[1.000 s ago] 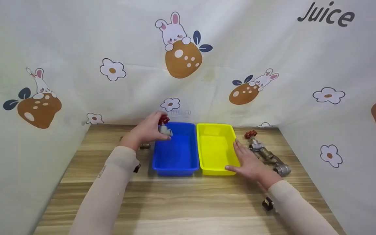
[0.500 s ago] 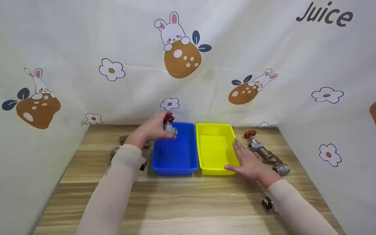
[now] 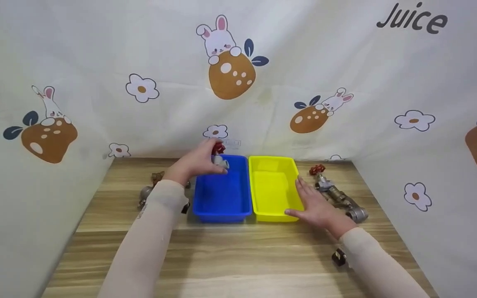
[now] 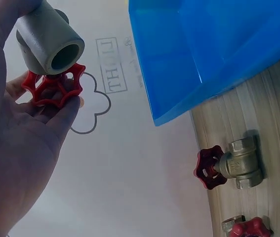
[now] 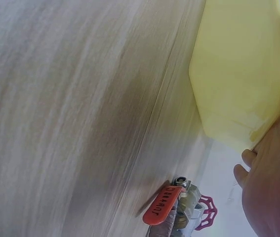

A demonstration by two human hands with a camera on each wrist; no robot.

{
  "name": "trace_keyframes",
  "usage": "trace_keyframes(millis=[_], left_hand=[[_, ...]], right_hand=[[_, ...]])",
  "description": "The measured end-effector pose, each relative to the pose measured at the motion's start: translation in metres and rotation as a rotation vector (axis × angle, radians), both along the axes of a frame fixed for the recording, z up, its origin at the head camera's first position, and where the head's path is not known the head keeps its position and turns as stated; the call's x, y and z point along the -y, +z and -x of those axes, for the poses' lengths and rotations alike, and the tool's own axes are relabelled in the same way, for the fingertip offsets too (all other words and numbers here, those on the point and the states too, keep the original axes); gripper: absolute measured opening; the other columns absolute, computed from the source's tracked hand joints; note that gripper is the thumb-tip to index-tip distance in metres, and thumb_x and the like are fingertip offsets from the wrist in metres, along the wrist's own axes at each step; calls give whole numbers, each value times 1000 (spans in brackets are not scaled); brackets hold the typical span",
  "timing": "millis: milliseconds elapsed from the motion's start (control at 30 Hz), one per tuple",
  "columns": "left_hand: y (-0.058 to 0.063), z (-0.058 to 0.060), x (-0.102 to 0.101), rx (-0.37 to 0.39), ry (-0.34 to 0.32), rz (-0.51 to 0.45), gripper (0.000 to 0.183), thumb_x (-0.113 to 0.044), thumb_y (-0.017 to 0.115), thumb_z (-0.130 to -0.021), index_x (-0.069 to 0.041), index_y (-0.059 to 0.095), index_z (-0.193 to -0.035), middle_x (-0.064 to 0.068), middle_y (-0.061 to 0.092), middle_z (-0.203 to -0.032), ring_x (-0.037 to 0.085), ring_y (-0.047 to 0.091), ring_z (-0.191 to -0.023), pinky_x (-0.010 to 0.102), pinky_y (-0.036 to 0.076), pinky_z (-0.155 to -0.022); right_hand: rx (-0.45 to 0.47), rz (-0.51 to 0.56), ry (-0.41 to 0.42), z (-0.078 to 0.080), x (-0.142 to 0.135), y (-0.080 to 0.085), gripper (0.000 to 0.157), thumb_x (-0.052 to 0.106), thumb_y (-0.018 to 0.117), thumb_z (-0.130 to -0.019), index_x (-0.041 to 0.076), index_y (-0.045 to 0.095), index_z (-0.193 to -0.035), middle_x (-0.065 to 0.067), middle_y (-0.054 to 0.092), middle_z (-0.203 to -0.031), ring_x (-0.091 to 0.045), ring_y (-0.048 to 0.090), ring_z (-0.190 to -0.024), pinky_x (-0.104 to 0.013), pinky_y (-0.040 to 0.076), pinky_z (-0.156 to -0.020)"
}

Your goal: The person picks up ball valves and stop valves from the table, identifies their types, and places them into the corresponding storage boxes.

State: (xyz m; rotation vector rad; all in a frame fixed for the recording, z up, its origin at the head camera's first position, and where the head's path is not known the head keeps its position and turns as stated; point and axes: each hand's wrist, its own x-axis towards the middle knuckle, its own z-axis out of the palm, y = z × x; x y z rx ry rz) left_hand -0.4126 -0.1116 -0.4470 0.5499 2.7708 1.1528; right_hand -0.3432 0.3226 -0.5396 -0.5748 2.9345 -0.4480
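2 hands noted. My left hand [image 3: 195,164] pinches a grey plastic valve with a red handwheel [image 4: 51,59] above the far end of the blue plastic bin [image 3: 222,194]. My right hand [image 3: 315,207] lies flat, fingers straight, against the yellow plastic bin [image 3: 273,188], holding nothing. Several brass valves [image 3: 340,198] rest nearby on the wooden surface [image 3: 238,252].

- The head camera is looking forward and down from 6 o'clock, taking in the whole surface [image 3: 238,256] from a distance.
- The left wrist camera is sitting close beside the blue tray [image 4: 209,54], facing the backdrop at 12 o'clock.
- The right wrist camera is skimming the surface, sharing the yellow tray [image 5: 241,74] with the head view.
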Motion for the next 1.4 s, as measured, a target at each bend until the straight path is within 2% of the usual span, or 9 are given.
trace_keyframes(millis=[200, 300, 600, 733, 833, 1100, 1400], left_hand=[[5, 0, -4, 6, 14, 20, 113, -42, 97, -85, -23, 30, -174, 5, 40, -172, 37, 48, -152, 67, 47, -117], [7, 2, -7, -6, 1, 26, 113, -41, 97, -85, -21, 30, -174, 7, 39, -174, 38, 48, -152, 67, 47, -118], [12, 9, -16, -46, -43, 48, 107, -40, 96, -86, -17, 35, -171, 8, 48, -164, 34, 53, -145, 62, 49, -118], [14, 13, -18, -38, -43, 45, 107, -41, 96, -87, -16, 35, -171, 8, 49, -164, 35, 54, -145, 63, 48, -118], [16, 14, -19, -22, -38, 42, 106, -42, 96, -87, -18, 34, -171, 7, 49, -164, 34, 54, -144, 62, 49, -118], [16, 19, -24, -26, -39, 53, 102, -42, 96, -87, -24, 38, -169, 2, 51, -160, 30, 55, -141, 60, 51, -117], [18, 23, -34, -37, -64, 77, 102, -39, 95, -88, -16, 38, -170, 8, 47, -165, 31, 52, -144, 60, 47, -121]], right_hand=[[-8, -2, 6, 0, -1, -2, 113, 68, 64, -104, 4, 6, -177, -16, 1, -185, -46, 12, -168, -64, 15, -133], [-8, 8, 5, -1, -1, -2, 113, 68, 64, -104, 4, 6, -177, -17, 2, -185, -47, 12, -168, -65, 15, -133], [-5, 26, 17, -4, -1, 1, 117, 75, 60, -102, 2, 6, -176, -18, 2, -184, -48, 12, -168, -65, 14, -134], [0, 23, 8, -4, 0, 2, 115, 70, 63, -103, 3, 6, -176, -17, 0, -185, -49, 12, -167, -65, 15, -133], [10, 20, -4, -5, 0, 3, 112, 66, 65, -104, 4, 6, -177, -16, 0, -185, -50, 12, -167, -66, 14, -133], [21, 13, -12, -6, 1, 3, 112, 68, 63, -104, 7, 5, -177, -14, -1, -185, -48, 11, -168, -64, 14, -134], [-10, 12, 22, -6, -1, 4, 116, 74, 60, -102, 2, 7, -176, -16, -1, -184, -49, 14, -167, -64, 14, -134]])
